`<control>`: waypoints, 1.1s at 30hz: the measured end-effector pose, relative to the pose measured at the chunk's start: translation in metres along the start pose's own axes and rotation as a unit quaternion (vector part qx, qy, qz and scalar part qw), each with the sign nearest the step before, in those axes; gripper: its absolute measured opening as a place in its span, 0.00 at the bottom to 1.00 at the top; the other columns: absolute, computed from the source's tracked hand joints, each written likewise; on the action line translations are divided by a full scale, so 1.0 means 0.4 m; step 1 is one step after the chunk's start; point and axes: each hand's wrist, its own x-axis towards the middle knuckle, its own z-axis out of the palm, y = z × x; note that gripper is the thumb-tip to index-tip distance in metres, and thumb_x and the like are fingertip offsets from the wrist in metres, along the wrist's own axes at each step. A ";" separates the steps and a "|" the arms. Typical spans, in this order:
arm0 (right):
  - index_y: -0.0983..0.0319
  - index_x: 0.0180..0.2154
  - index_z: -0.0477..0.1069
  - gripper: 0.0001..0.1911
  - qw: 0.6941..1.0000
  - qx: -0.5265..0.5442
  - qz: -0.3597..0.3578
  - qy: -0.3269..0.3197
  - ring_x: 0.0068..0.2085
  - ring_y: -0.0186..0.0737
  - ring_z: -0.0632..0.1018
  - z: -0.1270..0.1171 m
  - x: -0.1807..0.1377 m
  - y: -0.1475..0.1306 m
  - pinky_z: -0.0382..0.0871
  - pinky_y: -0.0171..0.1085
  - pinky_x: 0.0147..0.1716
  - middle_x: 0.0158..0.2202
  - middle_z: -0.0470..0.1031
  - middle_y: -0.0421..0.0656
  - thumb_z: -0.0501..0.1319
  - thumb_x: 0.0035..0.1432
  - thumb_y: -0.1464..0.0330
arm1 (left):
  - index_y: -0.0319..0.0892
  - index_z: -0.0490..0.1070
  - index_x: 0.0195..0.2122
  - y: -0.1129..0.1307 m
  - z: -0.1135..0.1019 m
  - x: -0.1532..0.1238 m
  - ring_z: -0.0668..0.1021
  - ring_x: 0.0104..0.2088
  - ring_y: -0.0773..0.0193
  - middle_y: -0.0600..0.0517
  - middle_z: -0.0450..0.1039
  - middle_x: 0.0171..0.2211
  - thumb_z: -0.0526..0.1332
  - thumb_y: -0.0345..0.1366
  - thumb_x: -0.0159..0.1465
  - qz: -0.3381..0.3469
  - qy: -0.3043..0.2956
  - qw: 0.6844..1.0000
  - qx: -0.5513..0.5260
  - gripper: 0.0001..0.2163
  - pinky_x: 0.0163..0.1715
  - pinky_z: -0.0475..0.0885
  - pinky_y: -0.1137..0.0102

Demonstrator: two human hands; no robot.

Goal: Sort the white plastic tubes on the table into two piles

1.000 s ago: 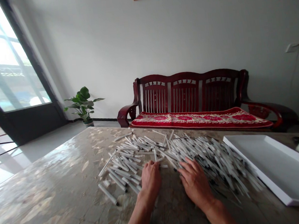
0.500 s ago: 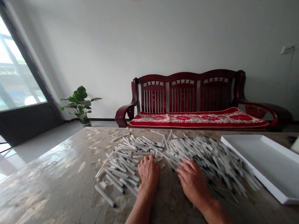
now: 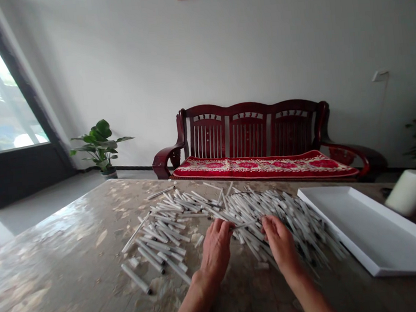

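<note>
Between my two hands, just above the table, a slim pen tube [image 3: 244,225] lies roughly level. My left hand [image 3: 215,246] pinches its left end, and the fingers of my right hand [image 3: 279,241] are closed at its right end. The fingertips hide both ends. Right behind and beside my right hand spreads a dense heap of pale pen tubes [image 3: 282,207], several with dark tips. A looser scatter of thicker whitish pen barrels [image 3: 164,231] lies to the left of my left hand. One barrel [image 3: 136,279] with a black end rests apart at the near left.
A shallow white tray [image 3: 380,230] stands on the patterned table [image 3: 67,267] at the right. Beyond it is a white roll [image 3: 412,191]. A dark red wooden bench [image 3: 249,127] and a potted plant [image 3: 100,144] are behind the table.
My hands have risen slightly from the table, and the slim pen tube now spans between them. The right fingers have closed. The camera view has turned a little to the right.
</note>
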 end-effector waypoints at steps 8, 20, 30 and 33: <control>0.60 0.29 0.71 0.25 0.996 0.055 0.045 -0.052 0.22 0.40 0.72 -0.010 -0.002 -0.033 0.62 0.33 0.18 0.21 0.71 0.40 0.56 0.55 0.45 | 0.48 0.74 0.44 -0.008 0.009 -0.002 0.75 0.41 0.59 0.50 0.74 0.39 0.55 0.32 0.68 0.070 0.016 0.997 0.035 0.09 0.42 0.69 0.67; 0.57 0.21 0.61 0.24 0.998 -0.030 0.014 -0.061 0.16 0.33 0.63 -0.014 0.004 -0.013 0.55 0.33 0.17 0.14 0.60 0.34 0.52 0.59 0.47 | 0.47 0.77 0.39 -0.019 -0.003 -0.002 0.76 0.38 0.60 0.51 0.76 0.35 0.62 0.31 0.64 0.095 0.090 0.990 -0.047 0.06 0.41 0.70 0.67; 0.57 0.24 0.65 0.24 0.992 0.031 0.114 -0.046 0.13 0.36 0.65 0.013 -0.003 -0.003 0.54 0.33 0.11 0.15 0.63 0.35 0.53 0.55 0.44 | 0.40 0.75 0.46 0.046 0.051 -0.004 0.78 0.30 0.67 0.52 0.76 0.31 0.72 0.43 0.51 -0.259 0.074 0.745 -0.610 0.23 0.32 0.71 0.74; 0.56 0.22 0.64 0.24 0.998 -0.007 0.047 -0.039 0.14 0.37 0.67 0.027 -0.009 0.009 0.57 0.34 0.14 0.13 0.63 0.36 0.53 0.57 0.46 | 0.38 0.79 0.39 0.069 0.051 -0.004 0.78 0.28 0.68 0.51 0.77 0.28 0.76 0.45 0.45 -0.286 0.035 0.689 -0.665 0.23 0.30 0.71 0.75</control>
